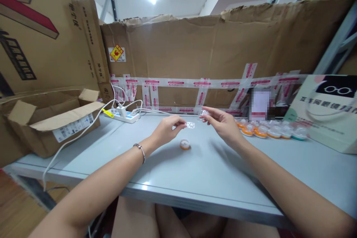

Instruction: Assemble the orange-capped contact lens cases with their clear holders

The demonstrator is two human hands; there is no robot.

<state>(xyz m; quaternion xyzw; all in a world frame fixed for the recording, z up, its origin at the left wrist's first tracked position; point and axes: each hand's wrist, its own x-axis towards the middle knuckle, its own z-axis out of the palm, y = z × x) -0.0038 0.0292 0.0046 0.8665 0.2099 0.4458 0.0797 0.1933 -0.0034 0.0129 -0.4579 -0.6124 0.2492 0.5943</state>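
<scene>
My left hand (169,128) is closed in a pinch on a small, flat white piece with holes or dark spots (190,125). Slightly higher and to the right, my right hand (221,122) pinches a similar white spotted piece (205,112) between thumb and fingers. Both pieces are held in the air, a short gap apart, too small to name. Below them on the grey table (164,171) stands a small round container (184,144) with a see-through wall and an orange base, touched by neither hand.
Several small containers with transparent tops and orange or green bases (275,130) stand at the right, beside a pale paper bag (323,119). A white power strip (129,116) with cables and an open cardboard box (60,119) are at the left. Tall cardboard (173,52) walls the back.
</scene>
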